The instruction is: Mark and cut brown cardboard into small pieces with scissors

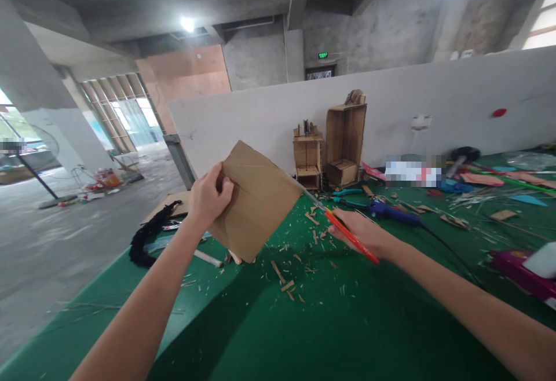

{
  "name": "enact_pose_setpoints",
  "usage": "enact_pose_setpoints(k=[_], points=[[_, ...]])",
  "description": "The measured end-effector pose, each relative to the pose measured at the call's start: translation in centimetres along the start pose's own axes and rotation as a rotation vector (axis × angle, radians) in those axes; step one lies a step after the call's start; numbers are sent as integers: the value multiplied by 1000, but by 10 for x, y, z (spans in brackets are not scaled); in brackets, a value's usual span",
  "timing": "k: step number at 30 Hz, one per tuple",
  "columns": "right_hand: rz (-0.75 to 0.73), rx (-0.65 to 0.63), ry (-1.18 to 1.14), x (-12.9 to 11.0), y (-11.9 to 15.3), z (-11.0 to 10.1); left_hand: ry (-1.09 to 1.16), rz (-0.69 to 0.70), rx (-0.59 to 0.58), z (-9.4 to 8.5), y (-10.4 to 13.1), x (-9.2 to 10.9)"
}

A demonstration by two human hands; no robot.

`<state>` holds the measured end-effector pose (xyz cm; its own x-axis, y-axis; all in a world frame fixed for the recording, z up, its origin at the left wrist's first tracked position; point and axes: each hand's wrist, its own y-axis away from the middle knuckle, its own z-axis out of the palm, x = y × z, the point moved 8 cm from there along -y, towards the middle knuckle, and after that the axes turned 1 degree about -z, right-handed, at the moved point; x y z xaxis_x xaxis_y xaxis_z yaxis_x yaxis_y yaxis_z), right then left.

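Observation:
My left hand (pixel 209 196) grips a flat brown piece of cardboard (pixel 260 201) by its left edge, thumb on the near face. The sheet is held tilted above the green table. My right hand (pixel 358 231) is closed around red-handled scissors (pixel 351 236), seen nearly edge-on. Their metal blades reach the cardboard's right corner; how far apart they stand is hard to make out. Small cardboard scraps (pixel 278 272) lie scattered on the table below.
Two open cardboard structures (pixel 346 143) stand against the white partition (pixel 260 112). A blue glue gun (pixel 397 214) with a cord, teal-handled pliers (pixel 347 196) and a magenta device (pixel 525 274) lie rightward. Black fuzzy material (pixel 150 233) sits at the left edge of the green table (pixel 304 340).

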<state>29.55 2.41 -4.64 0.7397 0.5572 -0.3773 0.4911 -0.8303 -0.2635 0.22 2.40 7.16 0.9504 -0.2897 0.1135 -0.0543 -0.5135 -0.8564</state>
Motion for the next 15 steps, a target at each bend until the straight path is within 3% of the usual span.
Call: enact_pose_setpoints(k=[15], points=[[-16, 15, 176, -6, 1, 2, -52, 16, 23, -5, 1, -2]])
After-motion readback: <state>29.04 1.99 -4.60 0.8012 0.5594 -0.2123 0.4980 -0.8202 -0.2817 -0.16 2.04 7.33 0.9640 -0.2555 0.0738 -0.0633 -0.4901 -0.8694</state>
